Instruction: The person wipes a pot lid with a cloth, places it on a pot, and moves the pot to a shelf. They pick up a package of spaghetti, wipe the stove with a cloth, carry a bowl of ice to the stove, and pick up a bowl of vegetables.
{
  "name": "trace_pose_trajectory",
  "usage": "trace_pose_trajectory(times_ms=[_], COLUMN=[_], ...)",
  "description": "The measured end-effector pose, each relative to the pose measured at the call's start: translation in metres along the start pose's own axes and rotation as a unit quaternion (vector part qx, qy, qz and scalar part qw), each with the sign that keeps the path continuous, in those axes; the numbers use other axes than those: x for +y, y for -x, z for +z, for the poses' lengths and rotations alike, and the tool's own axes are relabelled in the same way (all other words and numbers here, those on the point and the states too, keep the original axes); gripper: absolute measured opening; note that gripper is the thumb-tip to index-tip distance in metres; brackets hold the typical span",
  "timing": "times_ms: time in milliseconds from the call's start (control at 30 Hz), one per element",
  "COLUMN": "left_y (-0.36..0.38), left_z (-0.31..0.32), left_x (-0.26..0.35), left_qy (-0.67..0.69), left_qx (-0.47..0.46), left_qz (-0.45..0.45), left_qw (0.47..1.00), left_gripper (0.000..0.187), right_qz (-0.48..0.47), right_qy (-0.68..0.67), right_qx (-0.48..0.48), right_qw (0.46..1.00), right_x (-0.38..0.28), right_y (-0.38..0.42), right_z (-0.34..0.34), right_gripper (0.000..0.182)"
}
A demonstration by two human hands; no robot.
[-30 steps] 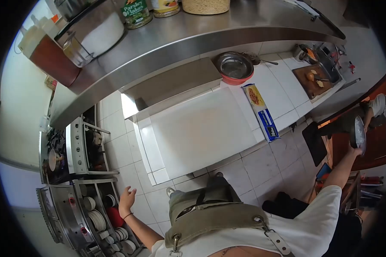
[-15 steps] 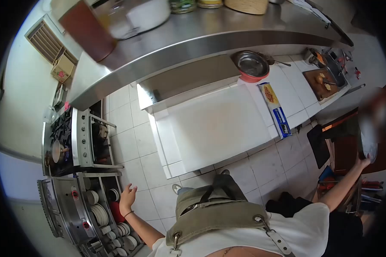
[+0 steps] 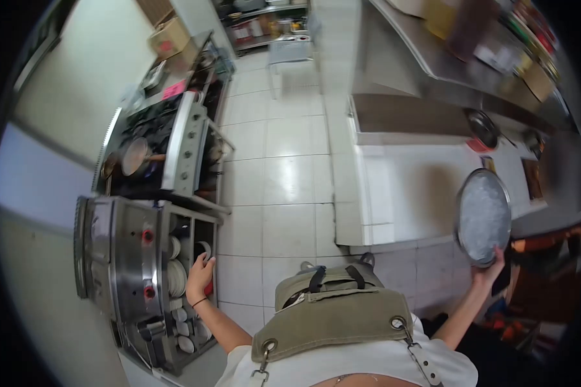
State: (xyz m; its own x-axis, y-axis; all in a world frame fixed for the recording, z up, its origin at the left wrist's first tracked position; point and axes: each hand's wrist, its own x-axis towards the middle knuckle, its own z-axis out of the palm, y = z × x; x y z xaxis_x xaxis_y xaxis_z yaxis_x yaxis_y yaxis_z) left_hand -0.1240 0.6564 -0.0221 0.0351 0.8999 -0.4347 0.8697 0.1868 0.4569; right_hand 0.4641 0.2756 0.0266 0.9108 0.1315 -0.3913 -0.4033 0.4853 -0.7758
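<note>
My right hand (image 3: 489, 271) grips the lower rim of a round metal tray (image 3: 484, 216), its grey, shiny surface facing me. The tray is held up at the right and overlaps the white counter (image 3: 407, 187) in this view. At the left, my left hand (image 3: 200, 278) holds nothing, its thumb and fingers apart. It hovers beside the shelf unit, close to stacked white plates (image 3: 176, 278) and cups (image 3: 183, 344). A dark cord circles that wrist.
A stove (image 3: 187, 151) with a pan (image 3: 135, 157) stands at the left. A tiled floor aisle (image 3: 281, 171) runs ahead to a small table (image 3: 290, 50). A steel shelf (image 3: 419, 55) overhangs the counter, where a metal bowl (image 3: 482, 127) sits by a red one.
My view has swung left toward the stove and aisle. My right hand has brought the tray forward from the far right. The left hand now appears closer to the plate shelves.
</note>
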Motion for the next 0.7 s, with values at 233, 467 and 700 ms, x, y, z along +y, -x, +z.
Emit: trace_pose_trajectory(times_ms=[233,467,700], left_y=[-0.010,-0.090,-0.196], left_z=[-0.047,-0.038,-0.104], left_x=[-0.038,-0.069,-0.016], left_qy=[0.049,0.158,0.164], left_qx=[0.064,-0.026,-0.008], left_qz=[-0.049,-0.047,-0.064], left_qw=[0.996,0.986,0.984], left_gripper=[0.051,0.054,0.048], right_qz=[0.200,0.323,0.351], right_qy=[0.085,0.140,0.163], right_qx=[-0.192,-0.344,-0.408], right_qw=[0.957,0.871,0.827], right_x=[0.177,0.309,0.422], right_y=[0.071,0.110,0.101], right_z=[0.171,0.340,0.509], right_gripper=[0.052,0.051,0.053])
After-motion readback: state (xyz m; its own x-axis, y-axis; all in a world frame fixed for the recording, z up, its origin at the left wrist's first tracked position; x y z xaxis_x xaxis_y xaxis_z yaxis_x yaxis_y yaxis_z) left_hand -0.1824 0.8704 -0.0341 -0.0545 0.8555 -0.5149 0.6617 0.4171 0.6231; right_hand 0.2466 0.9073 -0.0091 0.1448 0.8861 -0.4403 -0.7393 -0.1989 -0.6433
